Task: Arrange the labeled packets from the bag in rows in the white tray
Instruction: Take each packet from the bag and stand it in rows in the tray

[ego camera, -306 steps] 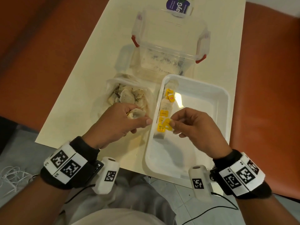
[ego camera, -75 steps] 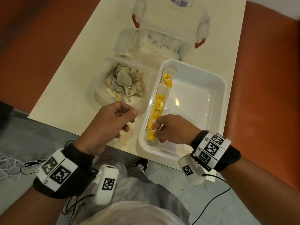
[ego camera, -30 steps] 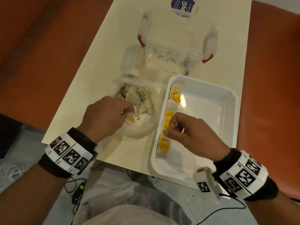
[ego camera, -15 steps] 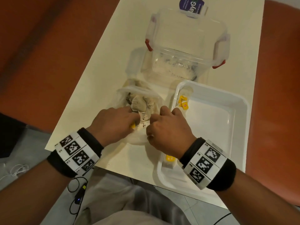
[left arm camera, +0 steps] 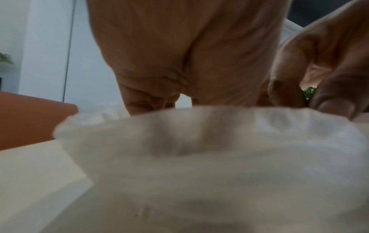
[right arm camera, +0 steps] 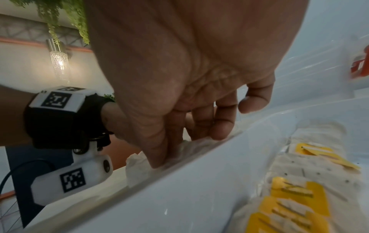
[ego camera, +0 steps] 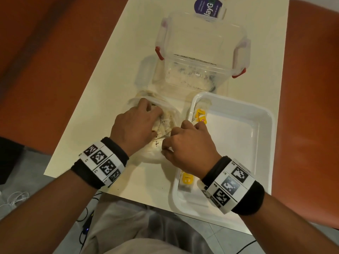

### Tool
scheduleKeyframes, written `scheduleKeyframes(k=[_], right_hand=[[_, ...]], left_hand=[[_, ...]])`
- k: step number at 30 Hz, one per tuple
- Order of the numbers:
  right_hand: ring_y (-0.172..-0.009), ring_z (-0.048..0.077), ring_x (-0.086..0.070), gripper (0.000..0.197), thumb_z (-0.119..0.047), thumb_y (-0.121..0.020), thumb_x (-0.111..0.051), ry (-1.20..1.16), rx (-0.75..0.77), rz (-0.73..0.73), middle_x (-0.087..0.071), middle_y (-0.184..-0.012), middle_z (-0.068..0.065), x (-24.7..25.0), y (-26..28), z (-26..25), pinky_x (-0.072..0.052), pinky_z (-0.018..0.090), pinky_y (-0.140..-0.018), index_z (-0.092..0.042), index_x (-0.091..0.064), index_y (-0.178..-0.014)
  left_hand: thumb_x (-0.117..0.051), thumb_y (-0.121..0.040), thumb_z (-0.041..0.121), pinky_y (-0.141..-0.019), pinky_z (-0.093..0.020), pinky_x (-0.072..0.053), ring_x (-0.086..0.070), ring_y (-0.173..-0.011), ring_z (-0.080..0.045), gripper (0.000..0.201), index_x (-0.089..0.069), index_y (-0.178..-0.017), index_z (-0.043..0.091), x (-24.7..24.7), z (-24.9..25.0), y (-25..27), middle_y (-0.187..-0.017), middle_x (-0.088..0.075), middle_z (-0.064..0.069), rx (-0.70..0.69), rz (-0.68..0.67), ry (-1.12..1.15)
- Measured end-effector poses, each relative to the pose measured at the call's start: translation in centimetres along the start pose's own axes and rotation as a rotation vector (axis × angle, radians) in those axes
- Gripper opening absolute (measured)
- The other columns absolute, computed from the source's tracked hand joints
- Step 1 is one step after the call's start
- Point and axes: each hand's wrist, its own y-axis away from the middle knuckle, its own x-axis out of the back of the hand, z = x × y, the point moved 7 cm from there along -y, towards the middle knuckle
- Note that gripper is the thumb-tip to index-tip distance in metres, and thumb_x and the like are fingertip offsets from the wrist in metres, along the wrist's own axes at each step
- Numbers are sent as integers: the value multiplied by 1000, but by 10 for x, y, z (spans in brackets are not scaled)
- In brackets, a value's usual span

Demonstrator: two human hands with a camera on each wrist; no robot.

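both hands in the bag at worktop centre. left hand curled down into the bag mouth among packets; can't tell if it's got one yet. right hand pinches the bag's plastic edge at its 3 o'clock side, w/ fingers bent, prob steadying it. white tray just beside, 3 o'clock of the bag, one row of yellow-tagged packets along its 9 o'clock wall. packets look light, soft, papery, w/ strings that likely tangle; i'd pinch one by the stiff yellow tag & lift slow. bag is thin & slippery, likely to drag along.
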Motion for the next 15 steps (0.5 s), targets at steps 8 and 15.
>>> scheduleKeyframes(k=[8, 15], right_hand=[[-100, 23, -50, 30, -40, -99, -45, -61, 1, -55, -65, -97, -4, -3, -1, 3, -25, 36, -75, -30, -72, -103], [-100, 23, -52, 28, -40, -99, -46, -90, -25, -39, -67, -99, -5, -5, -3, 6, -33, 39, -81, -29, -72, -103]], left_hand=[[-77, -77, 19, -62, -31, -37, -58, -78, -26, 28, -60, -100, 19, 3, -20, 2, -111, -51, -3, 9, 46, 234], [-77, -80, 26, -59, -27, -46, -60, -71, -12, 24, -57, -93, 22, 17, -43, 16, -86, -64, 6, 217, 100, 724]])
